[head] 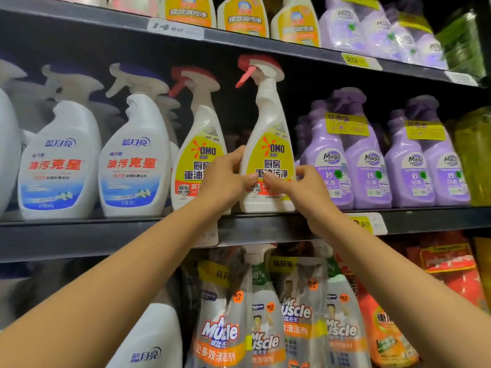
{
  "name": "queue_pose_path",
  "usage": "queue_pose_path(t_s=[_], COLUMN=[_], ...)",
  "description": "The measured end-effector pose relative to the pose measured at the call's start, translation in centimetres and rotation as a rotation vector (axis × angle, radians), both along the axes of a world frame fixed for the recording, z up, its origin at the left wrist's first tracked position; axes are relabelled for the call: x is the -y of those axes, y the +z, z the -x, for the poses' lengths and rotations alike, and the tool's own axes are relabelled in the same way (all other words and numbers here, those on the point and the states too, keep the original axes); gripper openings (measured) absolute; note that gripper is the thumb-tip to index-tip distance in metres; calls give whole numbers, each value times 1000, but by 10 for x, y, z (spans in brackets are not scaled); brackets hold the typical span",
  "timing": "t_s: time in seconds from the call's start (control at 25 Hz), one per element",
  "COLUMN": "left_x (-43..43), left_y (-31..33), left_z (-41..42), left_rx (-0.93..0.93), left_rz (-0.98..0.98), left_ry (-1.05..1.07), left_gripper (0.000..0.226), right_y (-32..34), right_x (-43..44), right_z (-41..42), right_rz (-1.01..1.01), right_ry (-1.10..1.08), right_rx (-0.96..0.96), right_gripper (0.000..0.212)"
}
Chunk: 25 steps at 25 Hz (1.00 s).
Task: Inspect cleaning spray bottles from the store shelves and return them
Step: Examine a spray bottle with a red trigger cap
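A white OMO spray bottle [268, 144] with a red trigger and a yellow label stands upright on the middle shelf [106, 235]. My left hand [225, 179] wraps its left side, thumb across the lower label. My right hand [297, 187] grips its right side, thumb meeting the left thumb on the label. A second, identical OMO bottle [198, 144] stands just to its left, partly behind my left hand.
White and blue spray bottles [132, 160] fill the shelf's left part, purple Magic bottles [369, 160] its right. Yellow-labelled bottles [244, 17] stand on the shelf above, Mr Muscle refill packs [268, 314] below. Price tags [364, 224] line the shelf edges.
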<state>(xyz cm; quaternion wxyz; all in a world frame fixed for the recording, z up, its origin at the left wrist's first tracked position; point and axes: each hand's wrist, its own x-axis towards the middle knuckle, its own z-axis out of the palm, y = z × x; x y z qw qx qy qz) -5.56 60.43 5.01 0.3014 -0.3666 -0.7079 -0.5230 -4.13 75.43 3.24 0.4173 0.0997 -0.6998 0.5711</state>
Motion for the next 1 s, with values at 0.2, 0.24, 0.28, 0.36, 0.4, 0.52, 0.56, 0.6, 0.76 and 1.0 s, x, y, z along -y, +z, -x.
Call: queue_pose_path(t_s=[0.2, 0.24, 0.28, 0.36, 0.4, 0.52, 0.56, 0.6, 0.76, 1.0], left_x=[-4, -6, -7, -10, -11, -14, -15, -14, -5, 20], left_y=[-11, -12, -14, -16, -17, -21, -23, -25, -25, -66], left_z=[7, 8, 9, 9, 8, 7, 7, 7, 0, -40], left_rx=[-233, -267, -300, -364, -390, -472, -488, -475, -341, -242], left_rz=[42, 54, 58, 65, 77, 113, 109, 84, -136, -262], left_ry=[246, 332, 419, 568, 631, 764, 770, 743, 461, 7], left_gripper=[45, 48, 52, 58, 58, 48, 42, 35, 20, 14], right_y=[-1, -1, -2, -2, -2, -2, -2, -2, -4, -19], right_x=[-6, -5, -5, -5, -4, -3, -3, -3, -1, 9], right_z=[7, 7, 8, 10, 10, 13, 14, 15, 16, 5], right_rz=[-103, -115, -118, -113, -113, -134, -149, -165, -209, -325], right_ry=[-104, -127, -147, -183, -199, -252, -277, -306, -386, -584], right_rx=[6, -1, -10, -19, -17, -16, -15, -14, -23, -198], right_gripper=[41, 31, 27, 28, 31, 37, 40, 42, 51, 53])
